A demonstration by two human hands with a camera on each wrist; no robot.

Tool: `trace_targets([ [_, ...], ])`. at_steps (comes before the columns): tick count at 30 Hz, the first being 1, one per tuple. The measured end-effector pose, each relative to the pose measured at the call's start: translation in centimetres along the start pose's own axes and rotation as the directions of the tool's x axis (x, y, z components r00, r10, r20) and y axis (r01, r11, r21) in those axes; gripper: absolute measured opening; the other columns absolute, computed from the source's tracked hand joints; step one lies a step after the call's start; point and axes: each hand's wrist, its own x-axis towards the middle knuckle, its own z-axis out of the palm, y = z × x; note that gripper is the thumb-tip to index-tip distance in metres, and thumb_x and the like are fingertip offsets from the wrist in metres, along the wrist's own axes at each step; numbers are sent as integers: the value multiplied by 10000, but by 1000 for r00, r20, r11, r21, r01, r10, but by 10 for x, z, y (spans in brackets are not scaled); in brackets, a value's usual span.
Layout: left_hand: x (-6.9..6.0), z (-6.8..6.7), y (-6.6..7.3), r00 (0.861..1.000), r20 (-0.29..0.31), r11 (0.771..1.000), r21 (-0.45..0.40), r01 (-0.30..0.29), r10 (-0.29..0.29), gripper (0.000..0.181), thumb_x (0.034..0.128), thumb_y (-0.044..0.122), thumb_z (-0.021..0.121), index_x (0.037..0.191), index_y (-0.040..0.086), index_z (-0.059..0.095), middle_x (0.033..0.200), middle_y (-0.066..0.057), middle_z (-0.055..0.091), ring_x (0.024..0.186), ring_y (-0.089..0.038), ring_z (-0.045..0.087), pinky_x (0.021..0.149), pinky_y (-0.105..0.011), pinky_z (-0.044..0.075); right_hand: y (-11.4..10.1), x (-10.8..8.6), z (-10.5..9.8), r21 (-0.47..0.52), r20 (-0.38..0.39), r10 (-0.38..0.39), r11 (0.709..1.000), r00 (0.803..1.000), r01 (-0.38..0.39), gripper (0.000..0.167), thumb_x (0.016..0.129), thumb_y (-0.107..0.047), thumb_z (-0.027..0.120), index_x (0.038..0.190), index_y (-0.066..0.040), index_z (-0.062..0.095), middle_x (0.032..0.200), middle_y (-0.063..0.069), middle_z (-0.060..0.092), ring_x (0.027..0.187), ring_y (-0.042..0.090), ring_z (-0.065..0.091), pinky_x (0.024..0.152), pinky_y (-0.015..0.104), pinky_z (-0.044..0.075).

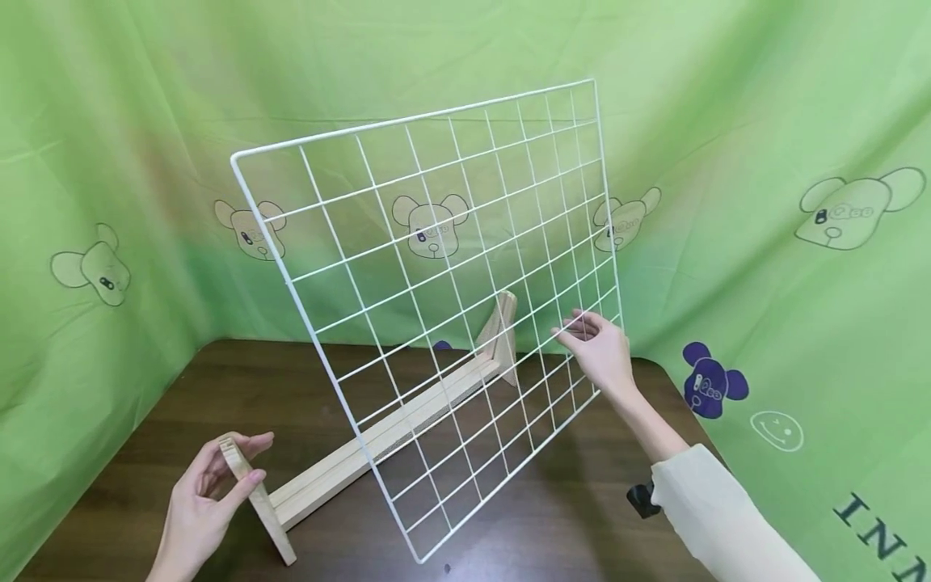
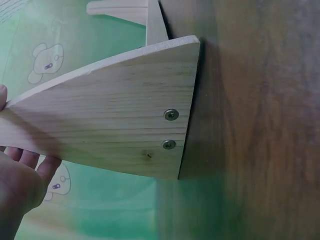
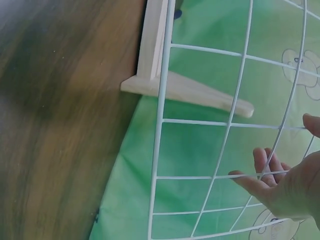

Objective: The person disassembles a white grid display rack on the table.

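Observation:
A white wire grid panel [image 1: 465, 311] is tilted above the table, and the right hand [image 1: 600, 352] holds it near its right edge, fingers passing through the mesh. The right wrist view shows that hand [image 3: 287, 185] with its fingers around the wires of the grid [image 3: 159, 125]. Behind the grid stands a wooden base [image 1: 393, 432], a long grooved bar with a tapered end piece at each end. The left hand [image 1: 204, 501] grips the upper part of the near-left end piece [image 1: 265, 509]. In the left wrist view this end piece [image 2: 115, 110] shows two metal bolts.
The brown wooden table [image 1: 567, 493] lies under the base. Green curtains [image 1: 465, 48] printed with bear heads hang behind and at both sides. A small black object [image 1: 643, 499] is at the right sleeve [image 1: 713, 493].

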Motion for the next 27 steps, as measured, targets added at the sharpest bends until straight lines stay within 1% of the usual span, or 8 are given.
trace_targets([
  [4, -4, -1, 8, 995, -39, 994, 60, 93, -90, 453, 766, -253, 636, 1182, -135, 499, 1167, -254, 628, 1066, -171, 639, 884, -193, 494, 5, -2, -5, -27, 19, -15, 1000, 1000, 15, 544, 866, -237, 735, 1288, 50, 546, 1136, 204, 666, 1034, 324, 651, 775, 119, 481],
  [6, -6, -3, 11, 992, -49, 989, 84, 120, -116, 462, 768, -250, 639, 1192, -137, 495, 1173, -266, 620, 1065, -172, 639, 891, -194, 489, 8, -3, -9, -42, 30, -21, 999, 999, 22, 544, 862, -245, 739, 1281, 48, 553, 1133, 204, 668, 1026, 328, 655, 748, 95, 473],
  [9, -9, -6, 14, 987, -75, 987, 56, 149, -145, 479, 763, -259, 636, 1205, -142, 492, 1183, -264, 616, 1069, -174, 637, 898, -200, 486, 16, -6, -16, -65, 53, -25, 997, 998, 28, 543, 858, -253, 744, 1276, 41, 561, 1135, 206, 667, 1021, 334, 658, 719, 80, 474],
  [13, -20, -11, 17, 989, -99, 994, -20, 109, -111, 502, 743, -293, 616, 1208, -184, 461, 1194, -271, 609, 1084, -176, 634, 898, -193, 483, 23, -8, -26, -90, 92, -30, 995, 995, 39, 561, 853, -295, 749, 1271, 32, 568, 1132, 201, 668, 1010, 329, 663, 721, 90, 481],
  [17, -30, -16, 19, 991, -131, 995, -94, 28, -40, 499, 717, -334, 588, 1178, -233, 427, 1180, -265, 623, 1084, -189, 639, 879, -200, 498, 27, -11, -32, -111, 137, -35, 993, 990, 50, 580, 851, -318, 750, 1267, 43, 567, 1126, 208, 668, 978, 295, 677, 734, 109, 489],
  [19, -33, -18, 20, 989, -145, 989, -145, -2, -20, 506, 702, -360, 567, 1171, -253, 407, 1176, -264, 625, 1088, -206, 638, 866, -224, 512, 28, -12, -35, -125, 150, -35, 991, 988, 54, 566, 853, -307, 750, 1260, 44, 574, 1121, 212, 669, 964, 271, 682, 733, 113, 491],
  [25, -40, -26, 20, 986, -163, 972, -225, -71, 35, 533, 666, -402, 528, 1160, -268, 384, 1190, -266, 619, 1107, -225, 627, 869, -238, 514, 34, -13, -40, -173, 198, -41, 982, 979, 76, 559, 856, -317, 745, 1255, 39, 581, 1096, 191, 683, 943, 265, 691, 734, 156, 513],
  [27, -42, -28, 18, 984, -162, 960, -253, -118, 78, 535, 650, -415, 513, 1149, -280, 374, 1195, -284, 607, 1112, -241, 624, 877, -244, 511, 37, -14, -42, -189, 224, -40, 978, 974, 84, 568, 858, -317, 742, 1263, 44, 573, 1096, 193, 683, 942, 280, 690, 742, 182, 525],
])
